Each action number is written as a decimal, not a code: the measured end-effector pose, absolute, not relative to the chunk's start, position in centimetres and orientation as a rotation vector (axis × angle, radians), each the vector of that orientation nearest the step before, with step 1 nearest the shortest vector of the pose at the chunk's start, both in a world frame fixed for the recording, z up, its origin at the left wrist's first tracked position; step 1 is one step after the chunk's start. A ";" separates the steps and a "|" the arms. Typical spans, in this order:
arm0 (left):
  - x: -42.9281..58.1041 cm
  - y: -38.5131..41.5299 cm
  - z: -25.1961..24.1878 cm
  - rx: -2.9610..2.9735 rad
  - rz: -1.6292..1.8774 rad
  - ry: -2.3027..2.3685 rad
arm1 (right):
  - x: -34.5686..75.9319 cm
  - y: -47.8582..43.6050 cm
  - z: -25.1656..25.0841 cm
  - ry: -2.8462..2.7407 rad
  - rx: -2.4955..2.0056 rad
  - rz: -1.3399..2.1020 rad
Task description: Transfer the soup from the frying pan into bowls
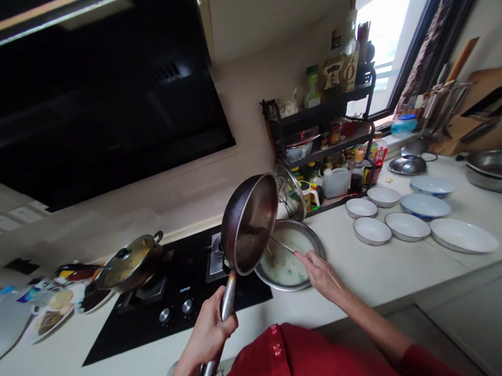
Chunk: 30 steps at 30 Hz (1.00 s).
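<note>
My left hand (pixel 210 327) is wrapped round the metal handle of a dark wok (pixel 256 223), which is tipped on its side with its mouth facing right. Under and beside the wok's rim is a wide steel basin (pixel 318 246) of pale, cloudy liquid with green bits. My right hand (pixel 322 276) grips a thin metal utensil (pixel 282 245) over the basin; its far end reaches toward the wok's rim, and I cannot make out its tip.
A lidded pot (pixel 132 263) stands on the left burner of the black hob (pixel 183 272), with plates of food further left. White bowls and dishes (pixel 407 226) sit to the right. Behind the basin are a glass lid (pixel 294 194) and a black rack (pixel 327 149) of bottles.
</note>
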<state>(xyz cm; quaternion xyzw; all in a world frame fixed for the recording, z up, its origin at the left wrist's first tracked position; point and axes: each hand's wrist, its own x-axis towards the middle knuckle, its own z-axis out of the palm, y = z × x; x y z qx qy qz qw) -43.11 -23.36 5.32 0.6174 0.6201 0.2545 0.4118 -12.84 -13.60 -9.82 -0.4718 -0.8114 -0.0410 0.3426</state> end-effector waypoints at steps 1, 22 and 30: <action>-43.1 -23.4 5.2 1.543 0.654 1.557 | -12.9 -13.6 -9.8 -2.128 -1.248 -0.129; -43.6 -23.4 5.6 1.494 0.739 1.565 | -12.8 -15.4 -10.4 -1.941 -1.122 0.119; -43.8 -23.0 5.3 1.505 0.768 1.510 | -11.8 -15.6 -11.4 -1.950 -1.166 0.220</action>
